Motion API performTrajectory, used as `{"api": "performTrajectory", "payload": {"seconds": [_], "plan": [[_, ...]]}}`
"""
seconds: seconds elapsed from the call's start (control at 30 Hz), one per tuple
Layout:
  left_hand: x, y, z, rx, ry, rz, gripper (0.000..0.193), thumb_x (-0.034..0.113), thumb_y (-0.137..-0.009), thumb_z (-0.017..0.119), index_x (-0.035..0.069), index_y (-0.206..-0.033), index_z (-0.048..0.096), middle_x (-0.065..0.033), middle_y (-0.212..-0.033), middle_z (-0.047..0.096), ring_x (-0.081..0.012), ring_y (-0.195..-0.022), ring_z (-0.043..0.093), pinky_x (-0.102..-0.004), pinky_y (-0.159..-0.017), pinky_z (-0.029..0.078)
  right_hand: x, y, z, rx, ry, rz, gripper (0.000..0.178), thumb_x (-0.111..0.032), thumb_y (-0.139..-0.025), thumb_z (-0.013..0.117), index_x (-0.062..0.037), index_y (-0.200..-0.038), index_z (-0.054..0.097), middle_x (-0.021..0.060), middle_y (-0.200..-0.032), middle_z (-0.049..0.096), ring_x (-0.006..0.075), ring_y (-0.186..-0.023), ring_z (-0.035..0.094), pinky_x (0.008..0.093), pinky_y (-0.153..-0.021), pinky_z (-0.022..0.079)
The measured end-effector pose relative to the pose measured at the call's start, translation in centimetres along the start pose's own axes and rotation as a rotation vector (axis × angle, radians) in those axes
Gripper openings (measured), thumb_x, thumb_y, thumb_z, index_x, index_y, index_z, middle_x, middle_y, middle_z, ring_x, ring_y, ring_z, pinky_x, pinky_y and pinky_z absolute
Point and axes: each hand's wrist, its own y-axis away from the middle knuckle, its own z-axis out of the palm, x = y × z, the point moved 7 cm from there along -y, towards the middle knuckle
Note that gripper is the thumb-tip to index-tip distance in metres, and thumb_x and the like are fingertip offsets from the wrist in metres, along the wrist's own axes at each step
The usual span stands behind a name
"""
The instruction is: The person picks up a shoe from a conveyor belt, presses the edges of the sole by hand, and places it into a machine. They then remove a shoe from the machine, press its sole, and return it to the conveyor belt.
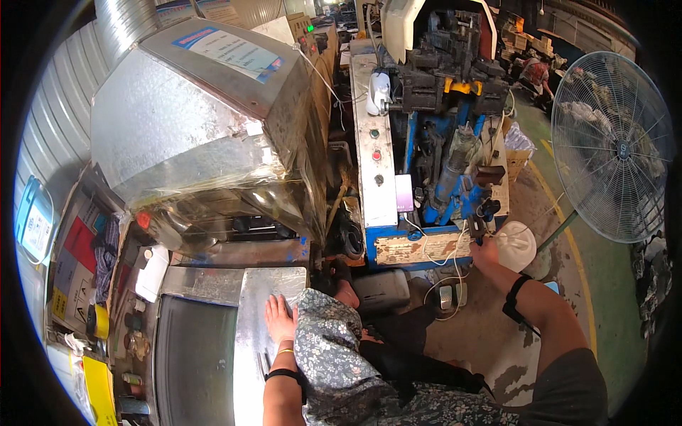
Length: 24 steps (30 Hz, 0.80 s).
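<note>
Head view — left hand (pixel 279 317) spread flat on the metal sheet (pixel 257 334), right hand (pixel 484 253) at the blue machine (pixel 426 213) — grip unclear.

- There is one view only, from a camera worn on the person's head, looking steeply down and forward.
- It sits close over the lap and forearms, which come in from the lower edge.
- Near left lies a shiny metal sheet (pixel 263 312); a blue machine (pixel 433 163) stands ahead, farther off.
- A standing fan (pixel 611 145) fills the right rim.
- The fisheye bends straight edges at the rim, with dark corners around the round picture.
</note>
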Motion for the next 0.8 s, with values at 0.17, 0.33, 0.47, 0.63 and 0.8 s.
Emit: {"api": "performTrajectory", "payload": {"seconds": [0.17,0.33,0.47,0.63,0.8], "plan": [[0.3,0.2,0.0,0.001,-0.021,-0.001,0.064,0.049,-0.091,0.053,0.011,-0.142,0.046,-0.0142,-0.153,0.035,-0.0334,-0.141,0.030,-0.0453,-0.116,0.024,0.1,-0.3,-0.2,0.068,0.076,-0.089,0.032,-0.024,-0.080,0.061,0.0059,-0.092,0.063,0.0222,-0.076,0.067,0.0366,-0.075,0.067,0.0447,-0.068,0.052],[0.0,0.0,-0.1,0.022,0.002,0.008,0.064,0.050,-0.091,0.054,0.012,-0.143,0.045,-0.0141,-0.153,0.035,-0.0332,-0.141,0.030,-0.0455,-0.115,0.025,-0.3,-0.2,-0.2,0.079,0.075,-0.084,0.028,-0.020,-0.083,0.061,0.0067,-0.090,0.063,0.0186,-0.071,0.067,0.0303,-0.067,0.069,0.0406,-0.061,0.053],[0.3,0.0,-0.1,0.019,-0.008,0.015,0.064,0.049,-0.091,0.053,0.013,-0.143,0.045,-0.0143,-0.153,0.035,-0.0333,-0.141,0.030,-0.0454,-0.116,0.024,-0.4,0.2,-0.5,0.075,0.054,-0.052,0.032,-0.024,-0.081,0.061,0.0054,-0.092,0.064,0.0234,-0.078,0.067,0.0370,-0.076,0.068,0.0451,-0.068,0.053],[0.5,-0.2,-0.3,0.005,-0.015,0.007,0.064,0.049,-0.091,0.053,0.013,-0.143,0.045,-0.0143,-0.153,0.035,-0.0334,-0.142,0.030,-0.0453,-0.116,0.023,-0.9,0.4,-0.6,0.098,0.111,-0.081,0.026,-0.018,-0.082,0.062,0.0066,-0.089,0.063,0.0191,-0.073,0.067,0.0300,-0.070,0.070,0.0412,-0.065,0.053],[0.4,-0.1,-0.3,-0.002,0.006,0.004,0.065,0.050,-0.091,0.053,0.013,-0.144,0.044,-0.0138,-0.154,0.034,-0.0328,-0.143,0.028,-0.0452,-0.116,0.023,-0.6,0.1,-0.5,0.108,0.031,-0.111,0.024,-0.017,-0.082,0.062,0.0062,-0.089,0.062,0.0185,-0.072,0.067,0.0295,-0.069,0.069,0.0413,-0.064,0.052]]}}
